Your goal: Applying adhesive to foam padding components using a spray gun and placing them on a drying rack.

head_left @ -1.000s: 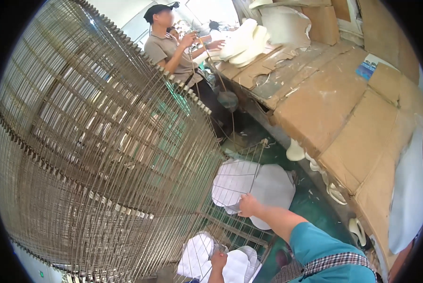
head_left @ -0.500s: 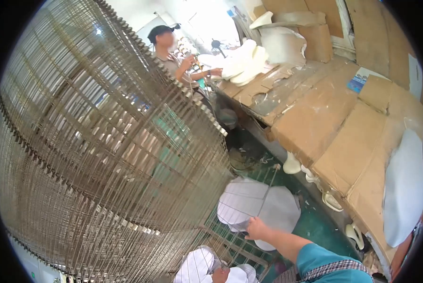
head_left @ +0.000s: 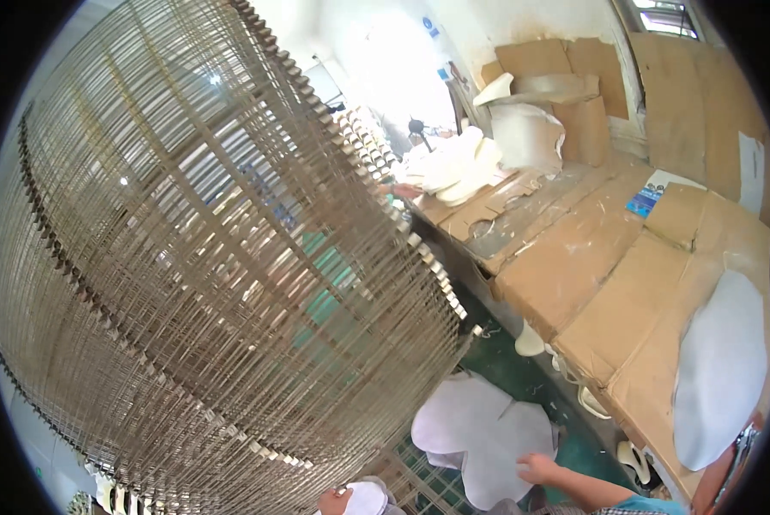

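Only partly visible to me: left hand [head_left: 334, 502], cut off at the lower edge beside a white piece [head_left: 368, 498]; can't tell its grip. Right hand [head_left: 536, 469] half-curled against the white sheets [head_left: 483, 433], lower centre; hold unconfirmed. Overlaps mask outlines; one rounded lobe points down-frame, long axis unclear.

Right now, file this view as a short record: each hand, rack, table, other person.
Left hand: at the lower edge, by a white piece; grip unclear
Right hand: at the right edge of the pale lobed sheets; grip unclear
Rack: tall wire rack, filling much of the left side
Table: cardboard-covered table on the right, with cream pieces at its far end and a pale grey sheet nearer
Other person: one hand visible near the cream pieces
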Available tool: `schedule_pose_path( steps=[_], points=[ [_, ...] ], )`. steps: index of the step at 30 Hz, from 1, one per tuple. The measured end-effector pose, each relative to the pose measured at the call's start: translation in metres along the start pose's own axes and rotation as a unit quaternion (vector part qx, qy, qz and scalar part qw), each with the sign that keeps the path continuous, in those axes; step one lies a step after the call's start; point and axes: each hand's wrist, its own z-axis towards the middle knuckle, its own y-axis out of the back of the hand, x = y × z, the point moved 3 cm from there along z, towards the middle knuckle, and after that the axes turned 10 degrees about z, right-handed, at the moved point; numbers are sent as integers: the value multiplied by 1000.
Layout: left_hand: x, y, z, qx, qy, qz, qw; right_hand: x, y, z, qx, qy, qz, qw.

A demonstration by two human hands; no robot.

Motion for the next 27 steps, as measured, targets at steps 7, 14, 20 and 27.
schedule_pose_path(
  steps=[7,14,20,27],
  points=[
    [-21,24,27,-192,60,35,979,18,32,41,-103,-72,115,985],
    [-50,81,47,-231,70,2,970,96,35,98,-93,-15,251,963],
    [-48,84,44,-318,104,0,942,129,49,129,-78,-14,312,947],
    [-40,68,37,-391,75,-14,917,146,26,122,-16,-64,377,924]
  ],
)
